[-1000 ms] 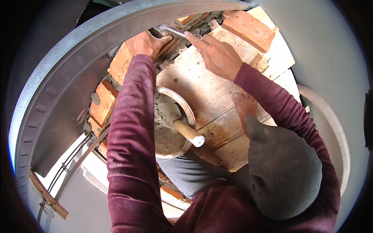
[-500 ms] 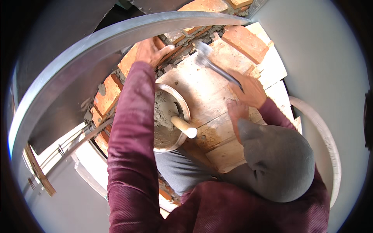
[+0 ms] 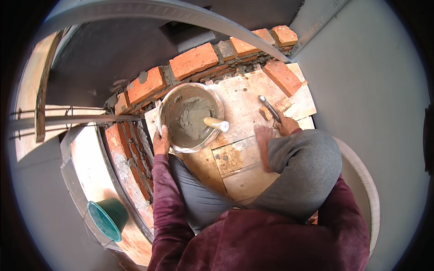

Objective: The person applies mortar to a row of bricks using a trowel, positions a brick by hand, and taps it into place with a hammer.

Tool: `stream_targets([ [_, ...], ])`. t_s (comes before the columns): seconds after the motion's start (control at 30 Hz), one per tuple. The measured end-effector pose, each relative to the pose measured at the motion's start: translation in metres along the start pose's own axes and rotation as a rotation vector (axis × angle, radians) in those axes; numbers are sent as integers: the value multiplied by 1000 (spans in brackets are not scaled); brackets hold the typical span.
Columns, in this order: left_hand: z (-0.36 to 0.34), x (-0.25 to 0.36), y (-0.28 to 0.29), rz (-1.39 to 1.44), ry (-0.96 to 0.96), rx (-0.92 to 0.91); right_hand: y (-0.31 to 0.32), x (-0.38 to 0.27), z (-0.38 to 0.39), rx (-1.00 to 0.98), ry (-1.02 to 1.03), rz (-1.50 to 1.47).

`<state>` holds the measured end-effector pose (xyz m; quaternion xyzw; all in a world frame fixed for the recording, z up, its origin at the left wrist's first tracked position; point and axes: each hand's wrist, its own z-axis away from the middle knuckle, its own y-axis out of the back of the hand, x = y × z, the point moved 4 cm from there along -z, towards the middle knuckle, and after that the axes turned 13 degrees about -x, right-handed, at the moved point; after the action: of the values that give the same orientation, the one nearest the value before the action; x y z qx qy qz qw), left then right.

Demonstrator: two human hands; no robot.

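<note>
A person crouches on a wooden board [image 3: 244, 104] beside a curved brick wall [image 3: 190, 61]. The left hand [image 3: 161, 141] grips the near rim of a metal pan [image 3: 192, 118] of grey mortar, fingers curled over the edge; the pan sits on the board against the wall, a wooden tool handle [image 3: 216, 123] resting in it. The right hand [image 3: 285, 124], partly hidden behind the raised knee, is closed around a hammer [image 3: 270, 108] whose head lies on the board. A loose brick [image 3: 282, 77] lies near it, and a green bucket [image 3: 107, 220] stands below, well apart.
</note>
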<state>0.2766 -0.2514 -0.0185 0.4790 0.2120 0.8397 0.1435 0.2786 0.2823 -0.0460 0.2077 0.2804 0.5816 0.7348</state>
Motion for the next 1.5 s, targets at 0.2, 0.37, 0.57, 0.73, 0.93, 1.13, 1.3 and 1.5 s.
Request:
stream_targets([
  [0.2, 6, -9, -18, 586, -122, -89, -5, 0, -13, 16, -118, 184],
  [0.37, 26, 22, -26, 589, -253, 29, 13, -13, -26, -25, -64, 424],
  [0.57, 50, 34, -9, 462, -307, 200, 65, -209, 45, -264, 511, 107],
  [0.73, 40, 47, -27, 455, -333, 175, 36, -246, 17, -346, 639, 280],
  [0.93, 42, -3, 5, 476, -179, 249, 82, -309, 28, -259, 684, 569],
  [1.13, 33, -40, 4, 343, -139, 252, 189, -329, -94, 547, 693, 614],
  [1.3, 44, -57, 2, 496, -56, 216, 188, -355, -140, 474, 698, 633],
  [1.5, 48, -45, -1, 421, -100, 249, 187, -360, -154, 498, 733, 657],
])
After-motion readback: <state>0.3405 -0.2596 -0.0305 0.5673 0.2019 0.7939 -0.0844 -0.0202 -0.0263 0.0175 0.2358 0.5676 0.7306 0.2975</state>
